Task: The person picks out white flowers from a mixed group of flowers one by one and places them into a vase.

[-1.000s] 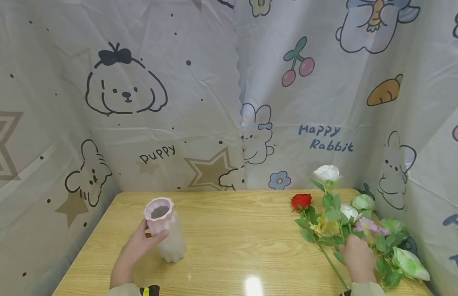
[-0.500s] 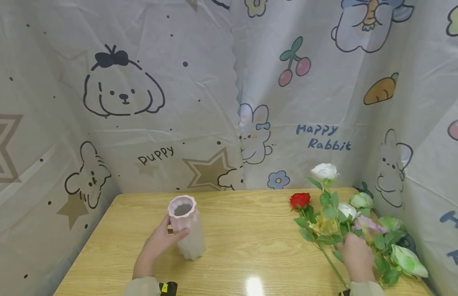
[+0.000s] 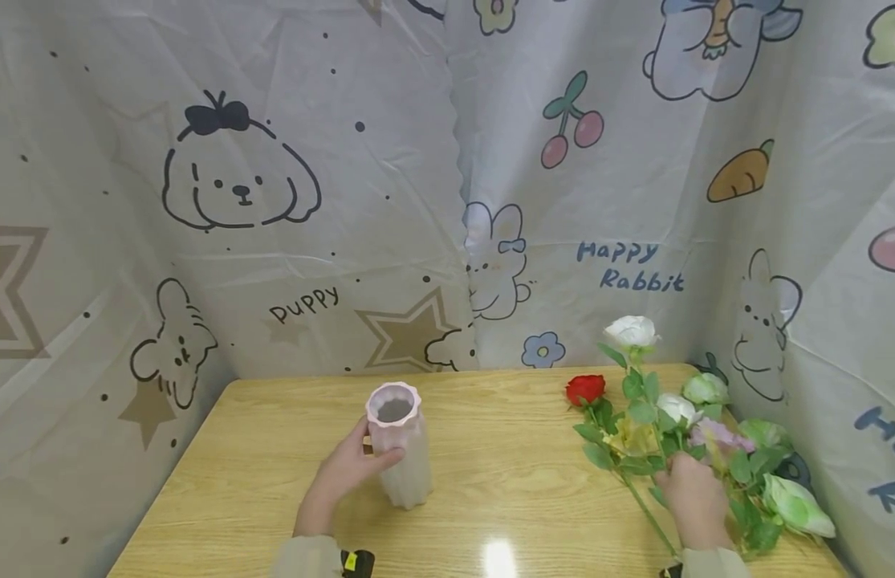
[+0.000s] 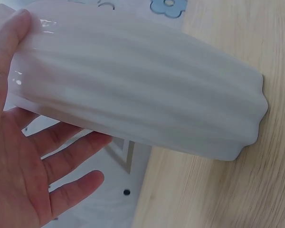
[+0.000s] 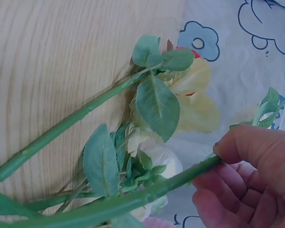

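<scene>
A pink ribbed vase [image 3: 398,445] stands upright on the wooden table [image 3: 505,474], left of the middle. My left hand [image 3: 378,447] grips its side, thumb in front and fingers behind. In the left wrist view the vase [image 4: 142,95] lies across my left hand [image 4: 52,90], thumb on top. Artificial flowers [image 3: 707,449] lie in a bunch at the right, with a red rose [image 3: 586,388] and a raised white rose [image 3: 631,331]. My right hand [image 3: 689,491] rests among them. In the right wrist view my right hand [image 5: 210,168] pinches a green stem [image 5: 133,199] between thumb and curled fingers.
Cartoon-printed curtains [image 3: 447,201] close off the table at the back and on both sides. A pale green bloom [image 3: 797,507] lies at the table's right edge. Bare wood lies between the vase and the flowers.
My left hand has slid the vase to the right, toward the middle of the table. My right hand has stayed on the flower stems.
</scene>
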Available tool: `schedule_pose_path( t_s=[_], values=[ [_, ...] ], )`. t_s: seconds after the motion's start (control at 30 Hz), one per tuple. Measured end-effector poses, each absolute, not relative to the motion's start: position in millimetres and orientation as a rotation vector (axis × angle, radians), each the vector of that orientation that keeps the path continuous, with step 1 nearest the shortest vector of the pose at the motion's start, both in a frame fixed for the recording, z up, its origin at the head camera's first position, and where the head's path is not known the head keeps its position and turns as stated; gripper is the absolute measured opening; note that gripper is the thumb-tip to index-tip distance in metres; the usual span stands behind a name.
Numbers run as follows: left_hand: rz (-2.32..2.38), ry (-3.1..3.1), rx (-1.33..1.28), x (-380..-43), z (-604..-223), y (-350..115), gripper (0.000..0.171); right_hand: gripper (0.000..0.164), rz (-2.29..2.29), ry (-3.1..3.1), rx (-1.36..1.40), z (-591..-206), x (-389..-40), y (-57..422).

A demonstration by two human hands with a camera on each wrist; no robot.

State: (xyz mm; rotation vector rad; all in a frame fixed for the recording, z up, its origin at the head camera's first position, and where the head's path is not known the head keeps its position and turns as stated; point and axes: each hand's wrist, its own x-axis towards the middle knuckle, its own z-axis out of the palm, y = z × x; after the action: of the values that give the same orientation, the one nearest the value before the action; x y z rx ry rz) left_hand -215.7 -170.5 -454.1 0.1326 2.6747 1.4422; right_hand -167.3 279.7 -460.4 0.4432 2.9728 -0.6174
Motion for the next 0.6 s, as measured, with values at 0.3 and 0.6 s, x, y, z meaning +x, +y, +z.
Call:
schedule_pose_path(
  t_s=[0.3,0.6],
  values=[
    [1.368,2.714,0.150,-217,-453,-155,0.078,0.020,-0.719,3.191,0.341,-440,-183,247],
    [1.390,2.688,0.151,-219,-455,-153,0.081,0.014,-0.762,3.365,0.121,-391,-224,182]
  ],
)
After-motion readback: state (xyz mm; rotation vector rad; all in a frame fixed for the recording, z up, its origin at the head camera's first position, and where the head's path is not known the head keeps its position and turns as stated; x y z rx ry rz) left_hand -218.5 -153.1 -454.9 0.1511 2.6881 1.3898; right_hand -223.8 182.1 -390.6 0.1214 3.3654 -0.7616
